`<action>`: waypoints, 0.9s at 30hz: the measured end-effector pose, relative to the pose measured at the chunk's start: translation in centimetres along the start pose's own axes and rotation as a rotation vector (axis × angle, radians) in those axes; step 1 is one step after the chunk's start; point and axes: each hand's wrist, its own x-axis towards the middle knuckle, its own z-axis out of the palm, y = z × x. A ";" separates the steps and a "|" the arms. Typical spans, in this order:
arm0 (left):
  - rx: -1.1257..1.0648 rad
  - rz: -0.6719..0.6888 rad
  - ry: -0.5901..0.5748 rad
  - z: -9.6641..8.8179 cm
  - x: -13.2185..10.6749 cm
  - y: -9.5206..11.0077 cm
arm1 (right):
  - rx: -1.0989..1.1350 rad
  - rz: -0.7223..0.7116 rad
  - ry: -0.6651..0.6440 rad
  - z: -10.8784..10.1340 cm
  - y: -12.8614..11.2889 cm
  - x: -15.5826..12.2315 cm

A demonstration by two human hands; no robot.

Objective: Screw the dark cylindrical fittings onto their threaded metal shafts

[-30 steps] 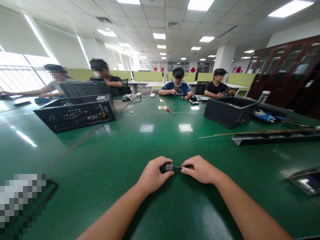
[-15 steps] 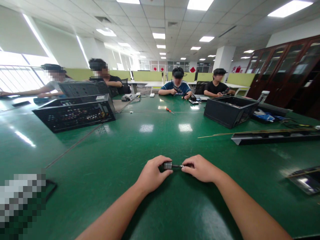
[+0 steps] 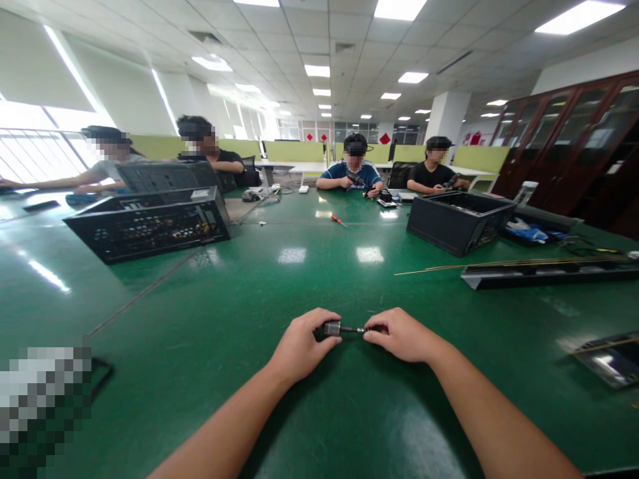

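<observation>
In the head view, my left hand is closed around the thick, dark grey cylindrical end of a screwdriver-like tool. A thin dark shaft runs from that end toward the right and ends in a small silvery part. My right hand pinches this far end between thumb and fingers, which hide whatever lies inside the grip. The tool is level, close over the green tabletop, and both forearms reach in from the bottom. Its exact kind is too small to make out.
Black computer cases stand at the left, and another black case at the right. A red screwdriver lies mid-table. Thin rods rest over a black metal channel. Several people sit across the table, one handling a dark tool.
My left hand and the thick end of the tool have shifted very slightly left and up. The right hand stays nearly in place, still pinching the other end.
</observation>
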 end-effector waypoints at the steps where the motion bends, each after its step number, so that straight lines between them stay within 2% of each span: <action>1: -0.001 0.000 0.000 0.0 0.0 0.0 | 0.000 0.001 0.000 0.0 0.0 0.0; 27: -0.007 -0.022 -0.004 -0.3 -0.1 0.0 | 0.087 0.085 -0.065 -0.5 0.4 -0.2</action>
